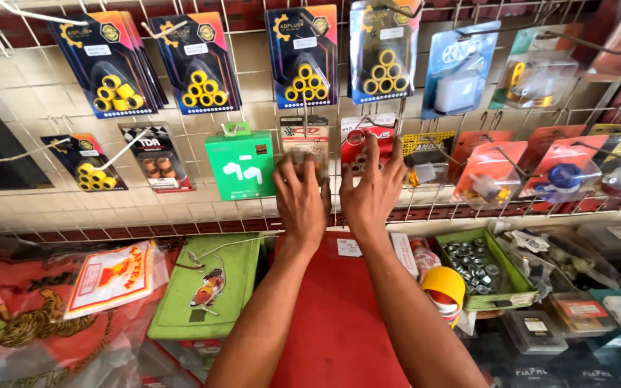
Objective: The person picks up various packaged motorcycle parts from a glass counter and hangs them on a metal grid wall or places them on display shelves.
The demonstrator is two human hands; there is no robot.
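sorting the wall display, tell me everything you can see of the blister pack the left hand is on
The blister pack hangs on the white wire grid, in the lower row between a green box and a red pack. Its card is pale with a red and chequered header; a clear plastic bubble below holds small dark round parts, partly hidden. It hangs upright from a hook. The left hand covers its lower half, fingers on the bubble. The right hand lies on the red pack beside it, not on this one.

Bright, even daylight; soft shadows. Glare on plastic blister packs (540, 75) upper right. Edges bow outward; fingertips slightly blurred.
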